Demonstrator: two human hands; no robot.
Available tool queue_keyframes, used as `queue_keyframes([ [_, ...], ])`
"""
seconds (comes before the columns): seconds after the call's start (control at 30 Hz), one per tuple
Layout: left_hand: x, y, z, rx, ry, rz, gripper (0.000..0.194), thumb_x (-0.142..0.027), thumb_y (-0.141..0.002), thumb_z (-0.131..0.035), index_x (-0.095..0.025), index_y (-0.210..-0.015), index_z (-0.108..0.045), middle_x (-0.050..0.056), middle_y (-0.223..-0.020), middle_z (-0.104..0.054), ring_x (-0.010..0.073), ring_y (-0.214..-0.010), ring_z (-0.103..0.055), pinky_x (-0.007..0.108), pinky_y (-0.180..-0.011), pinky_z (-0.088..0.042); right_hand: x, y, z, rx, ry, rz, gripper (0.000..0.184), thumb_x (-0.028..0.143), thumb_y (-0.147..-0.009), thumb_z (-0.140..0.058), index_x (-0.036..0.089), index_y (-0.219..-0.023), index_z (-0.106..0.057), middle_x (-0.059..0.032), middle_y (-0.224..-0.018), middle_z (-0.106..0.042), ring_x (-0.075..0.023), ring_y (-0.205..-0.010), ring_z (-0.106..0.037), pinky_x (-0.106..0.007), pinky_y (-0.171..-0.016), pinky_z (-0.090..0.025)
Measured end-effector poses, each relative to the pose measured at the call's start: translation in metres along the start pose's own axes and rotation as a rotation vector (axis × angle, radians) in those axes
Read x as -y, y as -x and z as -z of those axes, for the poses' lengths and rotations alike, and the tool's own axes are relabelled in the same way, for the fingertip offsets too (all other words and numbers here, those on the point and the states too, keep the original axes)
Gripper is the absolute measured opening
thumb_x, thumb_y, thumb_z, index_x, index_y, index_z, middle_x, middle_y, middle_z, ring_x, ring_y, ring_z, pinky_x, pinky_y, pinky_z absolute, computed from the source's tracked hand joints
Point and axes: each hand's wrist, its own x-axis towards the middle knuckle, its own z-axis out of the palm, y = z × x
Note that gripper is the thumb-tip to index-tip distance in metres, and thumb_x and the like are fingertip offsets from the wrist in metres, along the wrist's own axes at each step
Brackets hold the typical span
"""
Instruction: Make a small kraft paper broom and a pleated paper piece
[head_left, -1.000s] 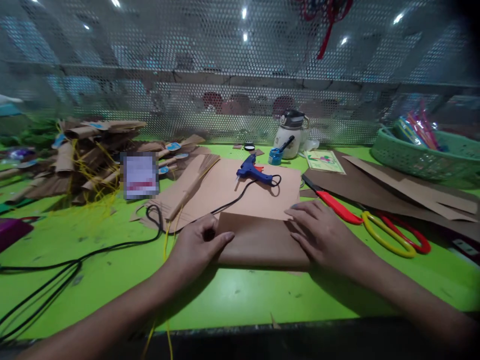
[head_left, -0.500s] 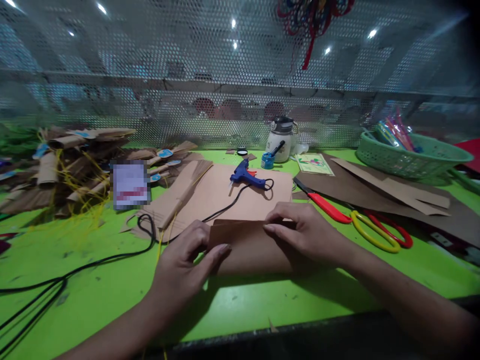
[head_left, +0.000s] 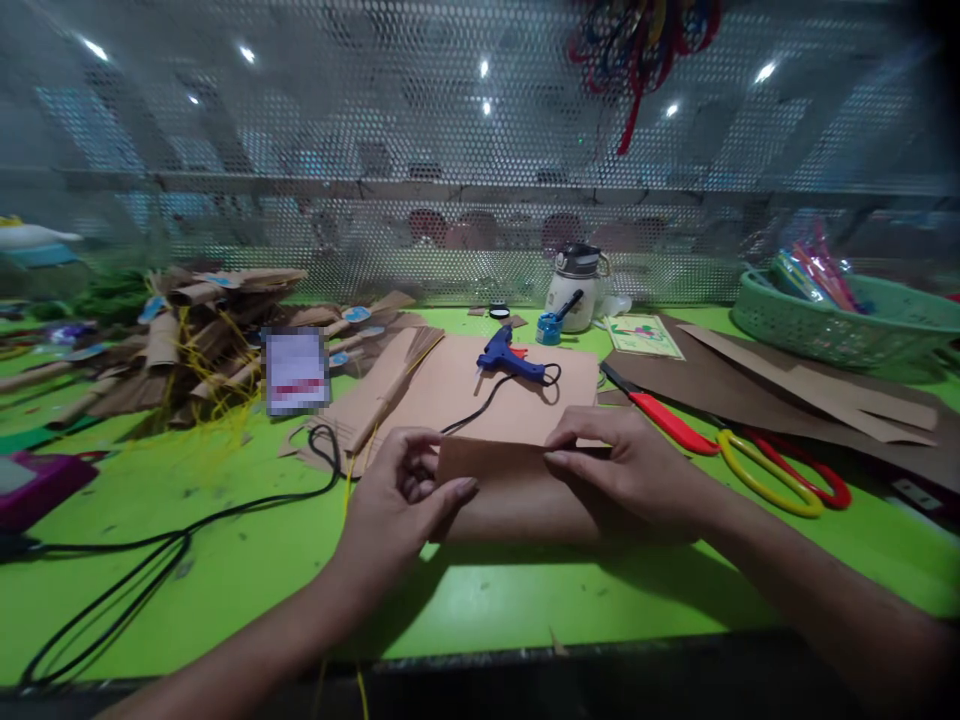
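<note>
A folded sheet of brown paper (head_left: 510, 495) is held between my two hands, just above the table's front part. My left hand (head_left: 409, 495) grips its left edge, thumb on the near face and fingers curled behind. At the top edge, my right hand (head_left: 615, 460) pinches the paper between thumb and fingers. Behind it a blue glue gun (head_left: 514, 360) lies on flat tan paper (head_left: 431, 390), its black cord running left. To the right of my right hand lie scissors (head_left: 772, 480) with yellow and red handles and a knife with a red handle (head_left: 675, 425).
Pleated brown paper pieces with yellow strings (head_left: 202, 350) are heaped at left. A jug (head_left: 574, 285) and a blue pot (head_left: 550, 328) stand at the back. At right are a green basket (head_left: 847, 335) and dark brown paper (head_left: 660, 375). The black cord (head_left: 247, 500) crosses the left side.
The camera view has turned slightly left, so everything appears shifted right and a purple object shows at left. Both hands keep their hold on the paper, which has barely moved.
</note>
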Motion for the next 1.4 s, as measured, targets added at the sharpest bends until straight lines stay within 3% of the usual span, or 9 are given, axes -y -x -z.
queue_keyframes([
  [0.1,0.0,-0.002,0.001,0.086,0.054,0.055,0.046,-0.035,-0.065,-0.074,-0.019,-0.105,-0.056,0.0,-0.075,-0.058,0.013,-0.063,-0.054,0.022,-0.055,-0.042,0.001,-0.001,0.001,0.006,-0.002,-0.007,0.009,0.018,-0.083,-0.06,0.018,-0.082,-0.068,-0.0026,-0.08,-0.069,-0.0139,-0.075,-0.062,-0.025,-0.069,-0.046],
  [0.2,0.0,-0.004,0.004,0.251,0.129,0.086,0.029,-0.036,-0.07,-0.07,-0.015,-0.09,-0.066,0.005,-0.083,-0.065,0.0185,-0.075,-0.059,0.027,-0.065,-0.046,-0.001,-0.002,0.001,0.014,-0.011,-0.009,0.008,0.018,-0.082,-0.06,0.018,-0.081,-0.069,-0.003,-0.081,-0.069,-0.0145,-0.076,-0.062,-0.025,-0.069,-0.047],
  [0.3,-0.001,-0.005,0.005,0.325,0.171,0.14,0.026,-0.037,-0.071,-0.07,-0.014,-0.084,-0.07,0.007,-0.085,-0.069,0.0236,-0.084,-0.061,0.032,-0.073,-0.048,-0.003,-0.004,0.0,0.022,-0.019,-0.009,0.008,0.017,-0.081,-0.061,0.017,-0.082,-0.069,-0.0032,-0.081,-0.069,-0.0144,-0.075,-0.063,-0.024,-0.068,-0.047],
  [0.57,0.002,-0.005,0.002,0.265,0.138,0.219,0.037,-0.042,-0.063,-0.074,-0.011,-0.083,-0.073,0.01,-0.082,-0.071,0.0214,-0.07,-0.061,0.028,-0.059,-0.044,-0.005,-0.008,-0.002,0.079,0.06,-0.014,0.011,0.016,-0.081,-0.06,0.015,-0.088,-0.069,-0.005,-0.084,-0.069,-0.0156,-0.077,-0.062,-0.026,-0.07,-0.047],
  [0.7,0.004,-0.004,-0.005,0.253,0.034,0.198,0.037,-0.045,-0.067,-0.07,-0.009,-0.075,-0.072,0.011,-0.073,-0.068,0.0185,-0.061,-0.057,0.026,-0.051,-0.038,-0.008,-0.01,-0.018,0.088,0.139,-0.05,0.019,0.028,-0.086,-0.057,0.015,-0.093,-0.068,-0.0067,-0.085,-0.069,-0.0169,-0.077,-0.061,-0.028,-0.068,-0.046],
  [0.83,0.0,-0.002,-0.007,0.265,-0.092,0.155,0.036,-0.044,-0.068,-0.067,-0.009,-0.073,-0.071,0.007,-0.067,-0.066,0.0151,-0.057,-0.051,0.024,-0.05,-0.034,-0.014,-0.007,-0.039,0.012,0.283,-0.02,0.021,0.026,-0.091,-0.05,0.013,-0.087,-0.066,-0.008,-0.084,-0.067,-0.0169,-0.075,-0.059,-0.028,-0.069,-0.043],
  [1.13,0.004,0.019,0.014,0.392,-0.383,0.093,0.037,-0.047,-0.071,-0.057,-0.012,-0.067,-0.066,-0.002,-0.057,-0.054,0.0139,-0.055,-0.046,0.022,-0.051,-0.029,0.0,0.014,-0.066,0.124,0.561,0.11,0.024,0.029,-0.096,-0.042,0.014,-0.087,-0.058,-0.0073,-0.084,-0.061,-0.0173,-0.074,-0.056,-0.028,-0.065,-0.04],
  [1.27,0.008,0.036,0.022,0.404,-0.443,0.057,0.034,-0.044,-0.075,-0.051,-0.013,-0.069,-0.065,-0.003,-0.057,-0.052,0.0141,-0.056,-0.045,0.022,-0.051,-0.028,0.009,0.024,-0.077,0.137,0.549,0.132,0.023,0.029,-0.096,-0.04,0.015,-0.087,-0.056,-0.006,-0.084,-0.06,-0.0171,-0.073,-0.055,-0.028,-0.064,-0.04],
  [1.4,0.012,0.037,0.023,0.366,-0.525,-0.052,0.03,-0.041,-0.078,-0.05,-0.015,-0.066,-0.06,-0.002,-0.058,-0.052,0.0143,-0.058,-0.047,0.022,-0.053,-0.03,0.007,0.027,-0.082,0.103,0.51,0.163,0.017,0.023,-0.095,-0.042,0.015,-0.086,-0.054,-0.0084,-0.087,-0.059,-0.0197,-0.083,-0.053,-0.031,-0.071,-0.043],
])
